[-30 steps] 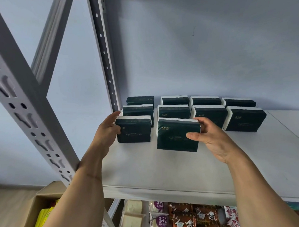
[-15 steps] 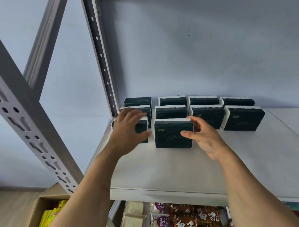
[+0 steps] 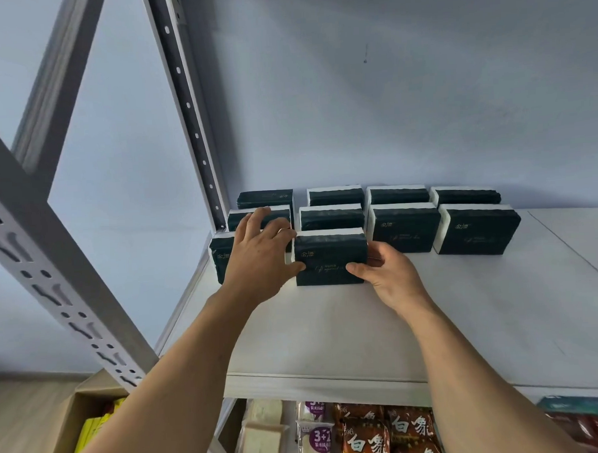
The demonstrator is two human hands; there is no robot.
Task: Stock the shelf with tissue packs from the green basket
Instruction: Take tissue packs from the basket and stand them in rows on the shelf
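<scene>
Both hands are working at the front row of dark green tissue packs on the white shelf [image 3: 465, 308]. The right hand [image 3: 392, 277] is grasping the front middle pack [image 3: 330, 257] at its lower right corner, thumb on the front face, fingers curled round the right side. The pack is standing upright on the shelf, just in front of the 2nd-row pack [image 3: 331, 218].

The left hand [image 3: 258, 262] is lying w/ fingers spread over the front left pack [image 3: 220, 260], thumb tip touching the middle pack's left edge; fingers straight, not clenched, pressing rather than gripping.

Behind are sitting 2 more rows, 4 packs each, the back row near the wall. The 2 right-hand packs [image 3: 479, 228] of the 2nd row are standing well apart from both hands.

Below the shelf, snack bags [image 3: 368, 435] are showing; a cardboard box [image 3: 77, 427] w/ yellow items is sitting bottom left, beside the grey upright post [image 3: 52, 257].
</scene>
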